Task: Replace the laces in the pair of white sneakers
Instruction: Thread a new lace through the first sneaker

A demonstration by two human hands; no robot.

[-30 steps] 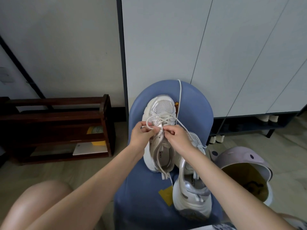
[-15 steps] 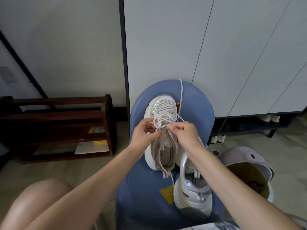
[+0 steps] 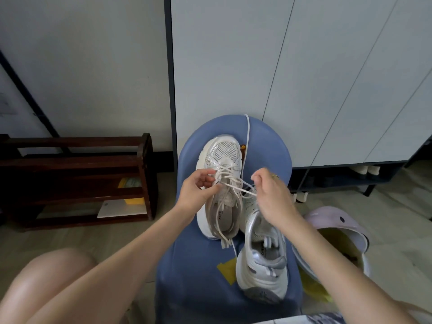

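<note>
A blue padded stool (image 3: 194, 288) fills the middle of the view, standing against a pale cabinet (image 3: 304, 78) at the far side. Two white sneakers sit on its seat. The far-left sneaker (image 3: 221, 178) lies with its toe pointing away, its opening toward the viewer; the near-right sneaker (image 3: 263, 265) lies just beside it, heel nearest, its toe end hidden under the right hand and forearm.

The left hand (image 3: 196, 190) is at the left edge of the far sneaker's lacing, thumb and forefinger closed narrowly on a strand of the white lace (image 3: 230, 177), the other fingers loosely curled. The right hand (image 3: 271, 192) is held to the right of the shoe, fingers bent in, pinching another strand of the same lace that runs taut from the eyelets to its fingertips; the exact pinch point is blurred. A ring shows on one finger. One loose lace end trails far over the stool's back edge, another hangs off the heel onto the seat.

A dark wooden rack (image 3: 77, 181) stands on the floor at left. A pale lilac bin (image 3: 336, 223) sits at right, partly hidden behind the right forearm. A bare knee (image 3: 49, 281) shows at near left, cut off by the frame. A yellow scrap (image 3: 228, 268) lies on the seat.
</note>
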